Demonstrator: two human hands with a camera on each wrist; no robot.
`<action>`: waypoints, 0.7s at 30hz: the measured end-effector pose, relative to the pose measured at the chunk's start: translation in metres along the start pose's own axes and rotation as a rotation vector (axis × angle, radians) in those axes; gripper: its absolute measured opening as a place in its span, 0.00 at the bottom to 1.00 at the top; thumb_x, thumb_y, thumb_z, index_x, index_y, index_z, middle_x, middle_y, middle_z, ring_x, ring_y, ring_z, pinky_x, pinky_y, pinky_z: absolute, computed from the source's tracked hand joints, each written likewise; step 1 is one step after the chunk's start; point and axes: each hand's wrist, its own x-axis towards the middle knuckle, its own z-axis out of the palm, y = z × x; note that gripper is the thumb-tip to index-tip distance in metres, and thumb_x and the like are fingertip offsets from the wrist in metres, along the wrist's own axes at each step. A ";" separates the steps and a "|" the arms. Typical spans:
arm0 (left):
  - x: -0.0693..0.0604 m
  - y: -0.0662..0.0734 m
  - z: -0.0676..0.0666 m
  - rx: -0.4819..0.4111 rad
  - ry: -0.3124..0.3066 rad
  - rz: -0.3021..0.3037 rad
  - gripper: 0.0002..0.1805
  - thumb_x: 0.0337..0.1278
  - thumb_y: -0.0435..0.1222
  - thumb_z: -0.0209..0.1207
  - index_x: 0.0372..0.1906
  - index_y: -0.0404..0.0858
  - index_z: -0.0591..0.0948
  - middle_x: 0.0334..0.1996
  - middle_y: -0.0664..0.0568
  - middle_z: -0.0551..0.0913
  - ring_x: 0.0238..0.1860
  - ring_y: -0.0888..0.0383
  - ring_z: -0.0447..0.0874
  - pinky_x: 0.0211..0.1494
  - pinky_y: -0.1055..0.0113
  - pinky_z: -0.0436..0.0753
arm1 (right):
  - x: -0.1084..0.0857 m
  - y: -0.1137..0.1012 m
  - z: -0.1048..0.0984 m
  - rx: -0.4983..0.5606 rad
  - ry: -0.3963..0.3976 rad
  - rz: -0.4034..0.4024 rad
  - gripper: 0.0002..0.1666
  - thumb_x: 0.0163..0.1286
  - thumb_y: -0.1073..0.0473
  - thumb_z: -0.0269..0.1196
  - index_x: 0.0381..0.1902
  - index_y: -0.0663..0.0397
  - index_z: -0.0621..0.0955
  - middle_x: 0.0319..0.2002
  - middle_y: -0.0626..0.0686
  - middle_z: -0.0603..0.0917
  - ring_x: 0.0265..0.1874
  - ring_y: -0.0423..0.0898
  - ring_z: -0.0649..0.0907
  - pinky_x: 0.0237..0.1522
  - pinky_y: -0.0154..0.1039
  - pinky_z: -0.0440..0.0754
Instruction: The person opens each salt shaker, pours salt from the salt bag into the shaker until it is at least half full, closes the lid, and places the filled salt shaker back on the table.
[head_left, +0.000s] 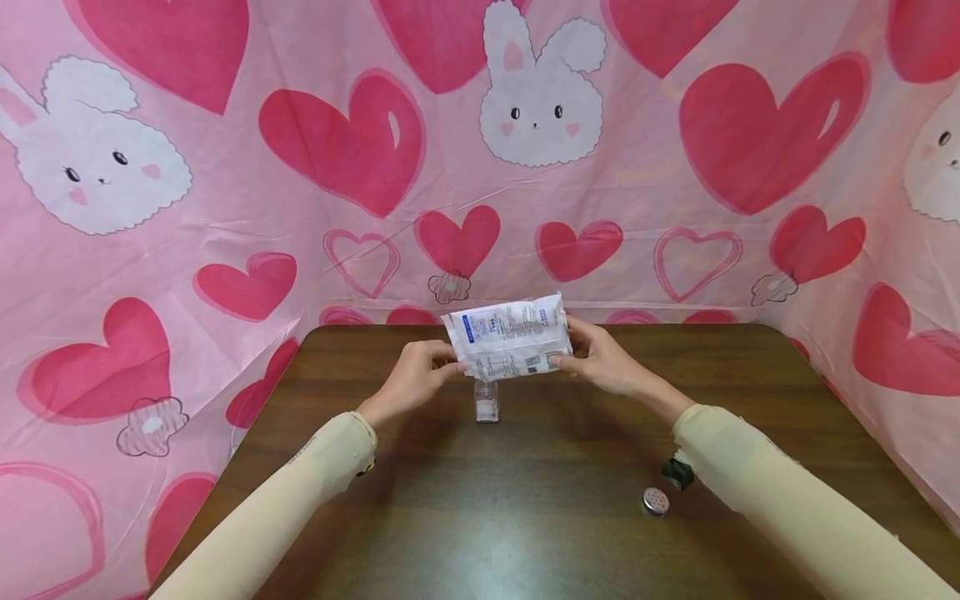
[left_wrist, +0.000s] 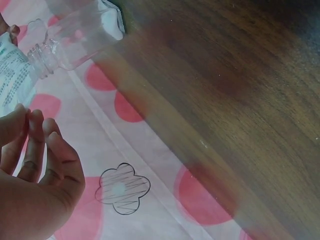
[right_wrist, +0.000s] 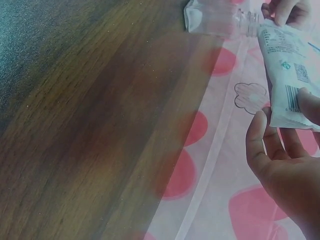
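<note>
Both hands hold a white printed packet (head_left: 510,337) in the air, tilted with its left end lower. My left hand (head_left: 420,375) pinches the packet's lower left corner between thumb and fingers. The other end is gripped by my right hand (head_left: 611,358), thumb in front and fingers behind. Directly below the packet, a small clear jar (head_left: 487,404) stands upright on the table, its mouth uncovered in the left wrist view. Some white matter (left_wrist: 112,25) lies at the jar's bottom. Whether the packet touches the jar's rim, I cannot tell.
A silver shaker lid (head_left: 656,501) with holes lies on the brown wooden table (head_left: 480,517), at the right. Beside it, partly behind the right sleeve, is a dark green object (head_left: 677,474). A pink cloth (head_left: 525,192) with hearts and rabbits hangs around the table's back and sides.
</note>
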 end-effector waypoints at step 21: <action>0.000 -0.001 0.001 -0.011 -0.014 -0.026 0.04 0.63 0.30 0.72 0.41 0.37 0.92 0.35 0.52 0.88 0.31 0.51 0.79 0.35 0.63 0.79 | 0.000 0.001 0.000 -0.007 0.002 0.010 0.37 0.70 0.69 0.71 0.74 0.59 0.71 0.55 0.64 0.84 0.46 0.61 0.84 0.37 0.48 0.88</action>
